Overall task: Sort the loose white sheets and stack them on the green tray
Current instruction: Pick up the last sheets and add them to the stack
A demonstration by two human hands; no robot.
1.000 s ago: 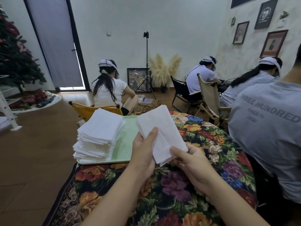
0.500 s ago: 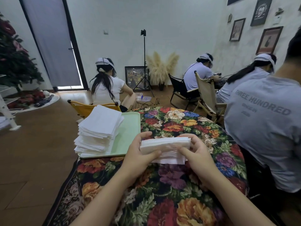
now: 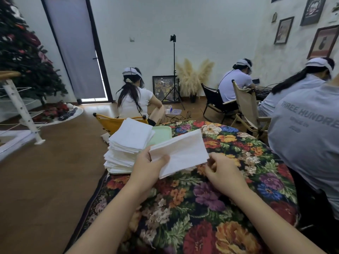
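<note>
Sheets (image 3: 180,153) pinched in left hand (image 3: 146,165) fingers, right hand (image 3: 222,170) fingers curled at their corner, grip unclear, green tray (image 3: 162,133) mostly hidden by stack (image 3: 128,145).

White-walled room (image 3: 211,24) with brown floor (image 3: 45,180), grey door (image 3: 77,52), decorated Christmas tree (image 3: 22,52), framed pictures (image 3: 283,30), pampas grass (image 3: 192,76), folding chairs (image 3: 245,107).

tall sheet stack (image 3: 129,143) crowding green tray (image 3: 162,133) left, right half bare

Room lit softly and evenly, brightest glow seen at the doorway (image 3: 77,52), shadows kept faint, edges bent by wide-angle distortion, slight softness throughout
</note>
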